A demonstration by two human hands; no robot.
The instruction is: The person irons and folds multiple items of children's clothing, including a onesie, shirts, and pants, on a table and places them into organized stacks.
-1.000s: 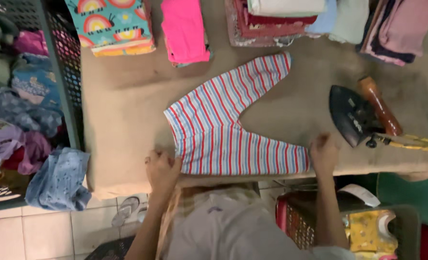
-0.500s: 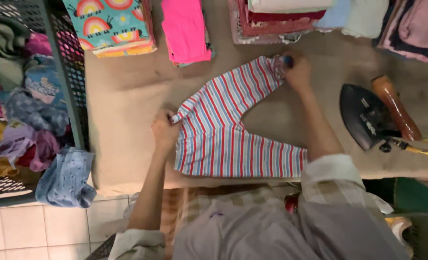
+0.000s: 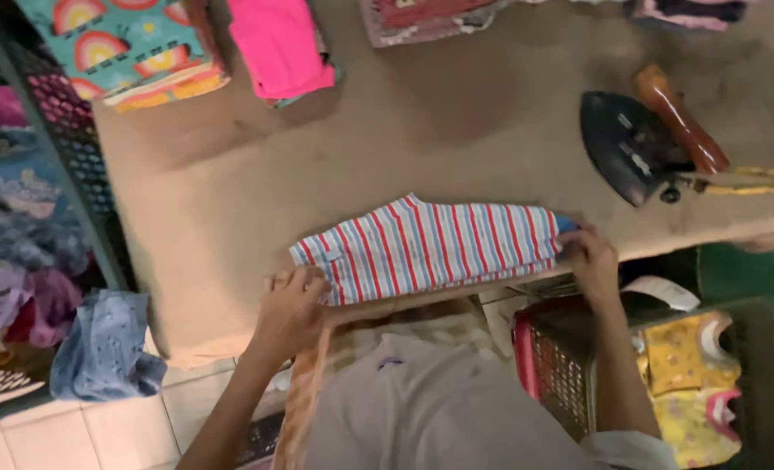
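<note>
Currently the striped baby pants point(image 3: 430, 248) lie folded into a flat band at the near edge of the counter point(image 3: 457, 130), long axis running left to right, parallel to that edge. Left hand point(image 3: 289, 306) sits at the band's left end, fingers curled over the corner and pressing or pinching the fabric; can't tell which. Right hand point(image 3: 589, 259) is at the right end, fingers closed on the edge of the cloth there. So each hand has one end, garment spans between them, directly ahead of the torso; neither hand is clearly nearer. Black iron point(image 3: 631, 148) with brown handle rests on the counter, beyond and right of the right hand, well apart from the pants. Folded pink garment point(image 3: 281, 48) and rainbow-print stack point(image 3: 130, 48) sit at the far side. Plastic basket point(image 3: 570, 365) below counter edge, right; yellow garment point(image 3: 692, 383) beside it.
</note>
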